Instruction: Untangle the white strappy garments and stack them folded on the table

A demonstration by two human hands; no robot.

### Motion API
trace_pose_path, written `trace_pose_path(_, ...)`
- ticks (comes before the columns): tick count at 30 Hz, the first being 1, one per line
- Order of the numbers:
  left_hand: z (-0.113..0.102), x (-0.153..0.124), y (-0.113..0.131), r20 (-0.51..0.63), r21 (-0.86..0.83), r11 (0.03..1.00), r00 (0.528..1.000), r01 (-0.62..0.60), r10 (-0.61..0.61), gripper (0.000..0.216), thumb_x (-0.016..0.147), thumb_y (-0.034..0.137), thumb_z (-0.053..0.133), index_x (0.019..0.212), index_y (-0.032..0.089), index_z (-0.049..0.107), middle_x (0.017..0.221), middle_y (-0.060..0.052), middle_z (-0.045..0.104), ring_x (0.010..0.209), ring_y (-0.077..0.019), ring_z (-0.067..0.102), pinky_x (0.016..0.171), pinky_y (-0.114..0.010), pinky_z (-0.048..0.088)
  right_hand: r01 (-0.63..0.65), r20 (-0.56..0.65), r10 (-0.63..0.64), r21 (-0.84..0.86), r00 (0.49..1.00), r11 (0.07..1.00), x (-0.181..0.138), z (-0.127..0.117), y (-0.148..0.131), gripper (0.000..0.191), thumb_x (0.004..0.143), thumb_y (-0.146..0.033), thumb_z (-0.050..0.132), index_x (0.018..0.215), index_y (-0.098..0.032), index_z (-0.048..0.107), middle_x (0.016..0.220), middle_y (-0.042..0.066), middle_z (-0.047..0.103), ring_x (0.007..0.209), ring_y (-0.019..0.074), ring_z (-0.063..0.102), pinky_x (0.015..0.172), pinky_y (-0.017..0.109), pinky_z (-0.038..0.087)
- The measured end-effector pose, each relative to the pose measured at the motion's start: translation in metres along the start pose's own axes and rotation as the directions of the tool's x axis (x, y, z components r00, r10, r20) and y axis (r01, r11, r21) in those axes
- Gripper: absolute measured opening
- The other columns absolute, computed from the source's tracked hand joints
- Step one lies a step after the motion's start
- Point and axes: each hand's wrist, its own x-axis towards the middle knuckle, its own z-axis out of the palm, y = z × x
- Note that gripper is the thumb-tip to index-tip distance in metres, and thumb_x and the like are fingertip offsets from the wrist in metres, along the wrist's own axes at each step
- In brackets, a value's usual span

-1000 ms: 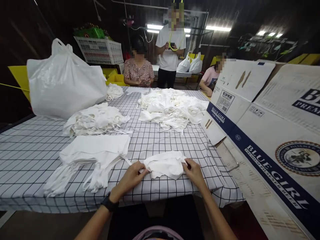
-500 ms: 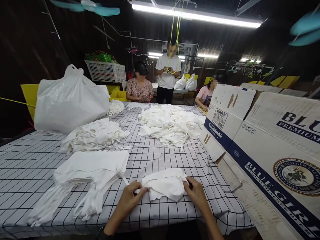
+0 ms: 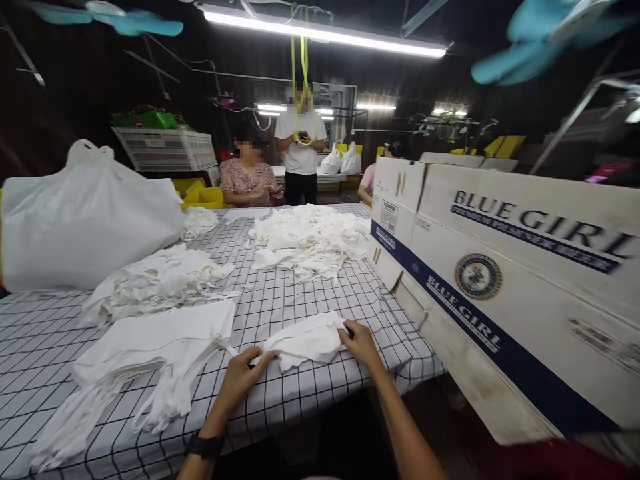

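Pinched at either end by my left hand (image 3: 243,375) and right hand (image 3: 361,343), a white cloth (image 3: 306,343) lies on the checked tablecloth (image 3: 285,299). Left of the cloth I have a flat stack (image 3: 165,337); beyond it, a heap (image 3: 310,240). A printed carton (image 3: 530,287) blocks the cloth's right side. Far left beyond the cloth, a plastic bag (image 3: 90,230) bulges, contents hidden, and a crate (image 3: 163,150) carries something green (image 3: 153,120).
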Motion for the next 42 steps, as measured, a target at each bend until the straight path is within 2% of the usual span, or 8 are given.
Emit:
trace_pose_path(7, -0.006, 0.001, 0.012, 0.035, 0.046, 0.999, 0.999, 0.028, -0.030, 0.063, 0.076, 0.081, 0.061, 0.070, 0.019, 0.069, 0.065, 0.001, 0.056, 0.066, -0.0168, 0.051, 0.061, -0.025, 0.041, -0.041, -0.030, 0.040, -0.029, 0.999, 0.999, 0.003, 0.003, 0.003, 0.017, 0.086, -0.029, 0.059, 0.072, -0.020, 0.060, 0.067, -0.002, 0.057, 0.066, 0.0137, 0.048, 0.065, 0.025, 0.030)
trace_pose_path(14, -0.011, 0.004, 0.021, 0.041, 0.109, 0.991, 0.996, 0.072, -0.077, 0.061, 0.066, 0.079, 0.067, 0.075, 0.019, 0.075, 0.074, -0.003, 0.070, 0.072, -0.0244, 0.062, 0.064, -0.029, 0.048, -0.062, -0.031, 0.061, -0.052, 0.998, 0.997, 0.005, 0.003, 0.002, 0.015, 0.088, -0.026, 0.064, 0.075, -0.020, 0.062, 0.069, -0.003, 0.057, 0.068, 0.0124, 0.047, 0.064, 0.024, 0.027)
trace_pose_path(17, -0.012, 0.005, 0.021, 0.015, 0.118, 0.990, 0.997, 0.073, -0.076, 0.058, 0.063, 0.076, 0.070, 0.076, 0.020, 0.077, 0.078, -0.003, 0.073, 0.076, -0.0275, 0.066, 0.069, -0.032, 0.052, -0.057, -0.022, 0.056, -0.063, 0.998, 0.996, 0.005, 0.004, 0.003, 0.017, 0.090, -0.029, 0.065, 0.077, -0.019, 0.062, 0.072, -0.003, 0.058, 0.068, 0.0128, 0.047, 0.066, 0.024, 0.032)
trace_pose_path(22, -0.011, 0.004, 0.024, -0.017, 0.158, 0.985, 0.998, 0.062, -0.060, 0.056, 0.063, 0.075, 0.067, 0.069, 0.020, 0.074, 0.065, -0.001, 0.066, 0.067, -0.0248, 0.063, 0.060, -0.030, 0.049, -0.040, 0.001, 0.040, -0.081, 0.999, 0.996, 0.006, 0.005, 0.004, 0.029, 0.098, -0.045, 0.064, 0.089, -0.017, 0.064, 0.085, 0.000, 0.062, 0.075, 0.0146, 0.057, 0.074, 0.031, 0.048)
trace_pose_path(26, -0.012, 0.003, 0.027, -0.036, 0.180, 0.982, 0.998, 0.055, -0.049, 0.057, 0.060, 0.077, 0.068, 0.066, 0.020, 0.073, 0.067, -0.001, 0.067, 0.068, -0.0254, 0.064, 0.059, -0.029, 0.049, -0.031, 0.012, 0.032, -0.091, 0.999, 0.995, 0.007, 0.006, 0.004, 0.029, 0.099, -0.044, 0.064, 0.097, -0.015, 0.066, 0.093, 0.002, 0.067, 0.083, 0.0160, 0.064, 0.080, 0.035, 0.054)
trace_pose_path(30, -0.012, 0.001, 0.031, 0.008, 0.187, 0.981, 0.999, 0.050, -0.053, 0.062, 0.062, 0.082, 0.065, 0.066, 0.020, 0.071, 0.059, 0.000, 0.060, 0.061, -0.0222, 0.058, 0.058, -0.029, 0.047, -0.026, 0.015, 0.027, -0.089, 1.000, 0.996, 0.007, 0.007, 0.003, 0.028, 0.100, -0.042, 0.065, 0.098, -0.015, 0.067, 0.094, 0.003, 0.068, 0.085, 0.0164, 0.065, 0.082, 0.036, 0.056)
trace_pose_path(36, -0.010, 0.001, 0.027, -0.025, 0.207, 0.977, 0.999, 0.049, -0.045, 0.064, 0.063, 0.083, 0.064, 0.065, 0.019, 0.067, 0.053, 0.002, 0.050, 0.055, -0.0179, 0.049, 0.054, -0.027, 0.041, -0.029, 0.019, 0.031, -0.075, 0.999, 0.997, 0.006, 0.008, 0.005, 0.029, 0.100, -0.043, 0.064, 0.095, -0.015, 0.066, 0.091, 0.002, 0.067, 0.083, 0.0160, 0.064, 0.080, 0.035, 0.055)
trace_pose_path(42, -0.007, 0.004, 0.012, -0.010, 0.192, 0.981, 1.000, 0.025, -0.024, 0.056, 0.070, 0.075, 0.062, 0.067, 0.020, 0.066, 0.058, 0.002, 0.053, 0.059, -0.0168, 0.047, 0.057, -0.027, 0.039, -0.040, 0.020, 0.042, -0.086, 0.999, 0.996, 0.002, 0.003, 0.005, 0.029, 0.100, -0.044, 0.063, 0.099, -0.015, 0.067, 0.093, 0.002, 0.067, 0.082, 0.0154, 0.064, 0.079, 0.034, 0.055)
